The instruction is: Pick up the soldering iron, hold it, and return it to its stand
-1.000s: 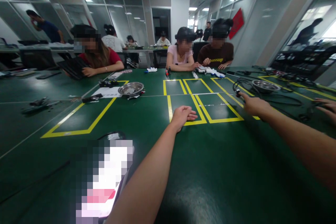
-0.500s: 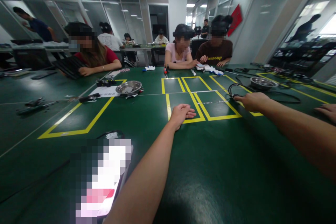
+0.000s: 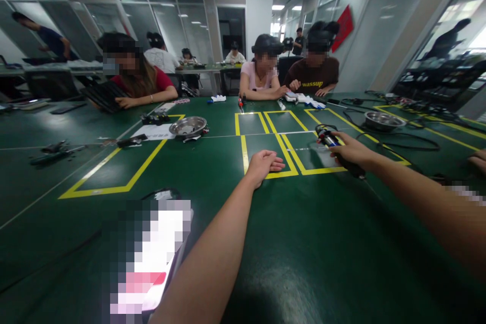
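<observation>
My left hand [image 3: 262, 164] lies flat on the green table [image 3: 296, 243], fingers stretched out, at the near edge of a yellow taped box [image 3: 266, 154]. My right hand [image 3: 351, 152] is closed round a black corded tool [image 3: 330, 140] with a blue and red band near its tip. The tool sits at the right edge of the neighbouring yellow box. Its black cable [image 3: 398, 140] loops away to the right.
A phone [image 3: 152, 258] lies near my left forearm. Steel bowls stand at left [image 3: 189, 125] and right [image 3: 383, 120]. Several people sit across the table; another person's fingers [image 3: 478, 159] rest at the far right. Tools and papers [image 3: 152, 133] lie at left.
My right hand reached out to the cable, closed on the corded tool and drew it back left toward the yellow boxes. My left hand stayed in place.
</observation>
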The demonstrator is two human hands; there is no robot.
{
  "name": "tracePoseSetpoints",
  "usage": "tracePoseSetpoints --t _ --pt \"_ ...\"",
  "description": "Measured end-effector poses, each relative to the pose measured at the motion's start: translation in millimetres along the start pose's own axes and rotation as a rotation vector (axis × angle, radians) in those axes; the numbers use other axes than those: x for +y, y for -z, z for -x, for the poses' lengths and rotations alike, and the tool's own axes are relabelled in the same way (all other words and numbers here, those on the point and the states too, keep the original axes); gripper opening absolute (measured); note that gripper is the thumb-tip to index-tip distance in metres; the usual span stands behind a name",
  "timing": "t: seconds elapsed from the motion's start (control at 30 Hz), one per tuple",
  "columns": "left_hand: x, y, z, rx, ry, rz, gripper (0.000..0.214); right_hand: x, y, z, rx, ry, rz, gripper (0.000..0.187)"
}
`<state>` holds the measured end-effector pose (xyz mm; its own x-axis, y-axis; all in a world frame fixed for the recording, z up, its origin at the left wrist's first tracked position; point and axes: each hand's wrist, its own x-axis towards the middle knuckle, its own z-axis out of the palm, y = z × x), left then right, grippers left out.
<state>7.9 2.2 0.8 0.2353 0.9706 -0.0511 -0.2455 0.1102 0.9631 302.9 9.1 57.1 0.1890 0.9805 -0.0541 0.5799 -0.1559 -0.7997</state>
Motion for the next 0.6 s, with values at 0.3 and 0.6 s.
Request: tracePoseSetpoints --t 0.3,0.6 --pt "-1 1.2 -3 0.031 -0.034 0.097 0.025 -35 -85 70 -0.366 0.035 -0.753 0.08" --pt "-3 0.7 -4 -0.022 -0.027 0.119 0.016 -25 -107 99 -0.458 0.145 -0.81 0.084"
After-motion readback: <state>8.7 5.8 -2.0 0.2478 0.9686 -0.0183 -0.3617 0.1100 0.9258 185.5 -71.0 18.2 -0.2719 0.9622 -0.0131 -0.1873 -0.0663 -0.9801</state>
